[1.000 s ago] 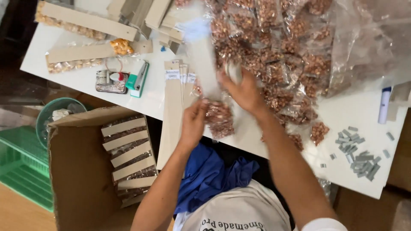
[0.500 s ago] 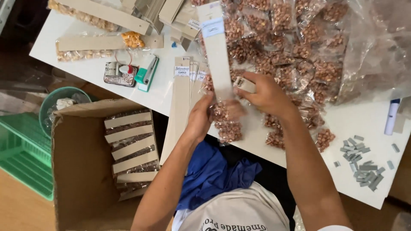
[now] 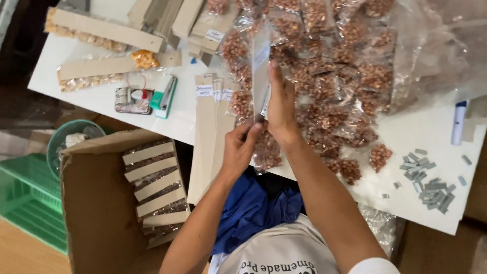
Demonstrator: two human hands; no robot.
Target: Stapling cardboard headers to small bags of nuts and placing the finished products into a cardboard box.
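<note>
The person's left hand [image 3: 241, 149] pinches the lower end of a long strip of clear packets [image 3: 261, 71] filled with brown nuts. The right hand [image 3: 280, 104] lies flat along the same strip, fingers stretched toward 12 o'clock and pressing it from the side, so both hands are grasping the strip. The strip stands over the white surface [image 3: 421, 132], its lower packet [image 3: 266, 152] hanging just below the hands at the near edge of the surface.

At 9 o'clock from the hands, several long cardboard header strips [image 3: 205, 137] lie side by side, overhanging the edge. Farther toward 10 o'clock sit a green stapler [image 3: 165, 97] and a small patterned pouch [image 3: 129, 100]. A heap of nut packets [image 3: 345, 76] spreads from 12 to 3 o'clock. Loose staple bars [image 3: 428, 180] lie at 4 o'clock, well apart from the hands, and a white marker with a blue cap [image 3: 459, 122] rests at 3 o'clock.

At 8 o'clock, below the surface, an open cardboard box [image 3: 96, 203] holds finished carded strips [image 3: 154, 187] stacked in a row. A green crate [image 3: 25, 203] stands just beside the box.
</note>
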